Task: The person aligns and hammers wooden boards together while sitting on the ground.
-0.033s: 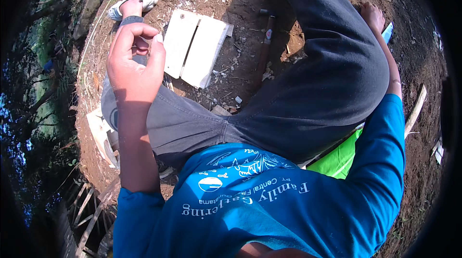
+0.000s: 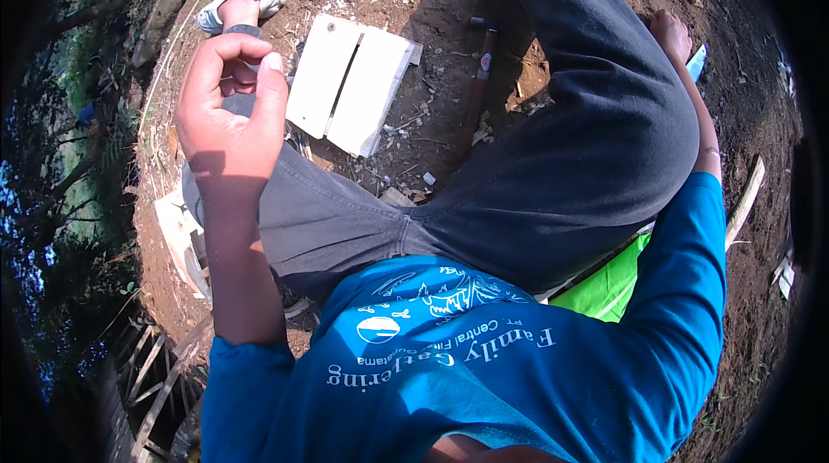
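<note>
My left hand (image 2: 231, 100) is raised over my left thigh, palm partly toward me. Its thumb tip comes close to the tip of the bent index finger, and the other fingers curl in. Anything pinched there is too small to make out. Beyond it on the dirt lie two pale wooden boards (image 2: 373, 87), side by side with a narrow dark gap. My right hand (image 2: 672, 35) is low at the far right, past my bent knee, its fingers curled. What it may hold is hidden. A light blue object (image 2: 697, 62) lies beside that wrist.
A hammer (image 2: 477, 96) with a wooden handle lies between my legs, right of the boards. Wood chips litter the soil. A bright green sheet (image 2: 604, 282) shows under my right thigh. Wood strips (image 2: 747, 199) lie at the right, and pale wood pieces (image 2: 179, 238) at the left.
My left hand has shifted slightly to the left, away from the boards, with the same finger pose. My right hand stays about where it was.
</note>
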Demonstrator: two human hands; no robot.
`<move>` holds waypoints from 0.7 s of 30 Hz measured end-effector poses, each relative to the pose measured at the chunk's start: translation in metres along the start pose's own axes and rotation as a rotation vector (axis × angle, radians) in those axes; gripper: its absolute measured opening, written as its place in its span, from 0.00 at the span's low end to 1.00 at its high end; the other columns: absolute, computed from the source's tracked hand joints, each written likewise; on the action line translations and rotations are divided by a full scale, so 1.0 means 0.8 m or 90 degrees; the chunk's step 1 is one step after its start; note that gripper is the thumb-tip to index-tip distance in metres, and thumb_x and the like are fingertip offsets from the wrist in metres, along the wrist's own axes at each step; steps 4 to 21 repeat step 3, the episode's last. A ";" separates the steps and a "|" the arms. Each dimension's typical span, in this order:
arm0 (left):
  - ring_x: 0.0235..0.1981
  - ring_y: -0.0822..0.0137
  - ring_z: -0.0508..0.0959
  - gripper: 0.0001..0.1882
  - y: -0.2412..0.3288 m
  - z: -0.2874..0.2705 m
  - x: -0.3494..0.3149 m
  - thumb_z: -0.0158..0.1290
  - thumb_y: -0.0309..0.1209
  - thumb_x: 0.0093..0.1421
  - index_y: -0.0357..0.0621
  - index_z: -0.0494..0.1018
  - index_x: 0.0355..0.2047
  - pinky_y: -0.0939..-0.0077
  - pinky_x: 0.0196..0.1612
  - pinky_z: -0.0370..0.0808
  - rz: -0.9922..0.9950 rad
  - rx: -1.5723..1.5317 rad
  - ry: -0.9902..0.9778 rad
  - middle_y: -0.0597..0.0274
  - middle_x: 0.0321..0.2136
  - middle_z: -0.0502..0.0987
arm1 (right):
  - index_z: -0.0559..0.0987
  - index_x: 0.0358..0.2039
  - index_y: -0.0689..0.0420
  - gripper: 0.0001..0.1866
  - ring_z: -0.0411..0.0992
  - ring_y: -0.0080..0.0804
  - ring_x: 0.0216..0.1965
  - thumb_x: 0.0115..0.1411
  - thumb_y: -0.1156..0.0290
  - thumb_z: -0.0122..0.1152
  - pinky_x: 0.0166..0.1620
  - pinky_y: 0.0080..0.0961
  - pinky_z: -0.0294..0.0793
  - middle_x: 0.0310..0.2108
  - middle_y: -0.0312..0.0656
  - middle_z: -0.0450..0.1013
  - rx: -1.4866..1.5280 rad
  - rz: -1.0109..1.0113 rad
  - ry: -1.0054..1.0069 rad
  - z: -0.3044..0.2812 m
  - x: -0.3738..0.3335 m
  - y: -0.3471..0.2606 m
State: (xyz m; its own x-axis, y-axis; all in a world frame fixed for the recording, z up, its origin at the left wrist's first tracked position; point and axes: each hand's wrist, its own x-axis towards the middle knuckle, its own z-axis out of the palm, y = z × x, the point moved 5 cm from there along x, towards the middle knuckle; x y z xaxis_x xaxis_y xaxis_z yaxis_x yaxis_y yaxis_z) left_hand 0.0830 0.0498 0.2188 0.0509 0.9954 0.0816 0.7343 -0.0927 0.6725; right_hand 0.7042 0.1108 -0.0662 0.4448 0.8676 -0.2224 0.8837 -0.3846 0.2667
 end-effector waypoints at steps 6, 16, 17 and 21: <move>0.36 0.75 0.76 0.07 0.025 -0.046 -0.004 0.58 0.21 0.65 0.43 0.78 0.42 0.79 0.45 0.74 0.066 -0.080 0.075 0.67 0.38 0.78 | 0.80 0.58 0.44 0.23 0.71 0.43 0.64 0.68 0.50 0.52 0.63 0.43 0.71 0.62 0.47 0.74 0.046 -0.005 -0.074 0.008 0.011 0.000; 0.36 0.75 0.76 0.07 0.025 -0.046 -0.004 0.58 0.21 0.65 0.43 0.78 0.42 0.79 0.45 0.74 0.066 -0.080 0.075 0.67 0.38 0.78 | 0.80 0.58 0.44 0.23 0.71 0.43 0.64 0.68 0.50 0.52 0.63 0.43 0.71 0.62 0.47 0.74 0.046 -0.005 -0.074 0.008 0.011 0.000; 0.36 0.75 0.76 0.07 0.025 -0.046 -0.004 0.58 0.21 0.65 0.43 0.78 0.42 0.79 0.45 0.74 0.066 -0.080 0.075 0.67 0.38 0.78 | 0.80 0.58 0.44 0.23 0.71 0.43 0.64 0.68 0.50 0.52 0.63 0.43 0.71 0.62 0.47 0.74 0.046 -0.005 -0.074 0.008 0.011 0.000; 0.36 0.75 0.76 0.07 0.025 -0.046 -0.004 0.58 0.21 0.65 0.43 0.78 0.42 0.79 0.45 0.74 0.066 -0.080 0.075 0.67 0.38 0.78 | 0.80 0.58 0.44 0.23 0.71 0.43 0.64 0.68 0.50 0.52 0.63 0.43 0.71 0.62 0.47 0.74 0.046 -0.005 -0.074 0.008 0.011 0.000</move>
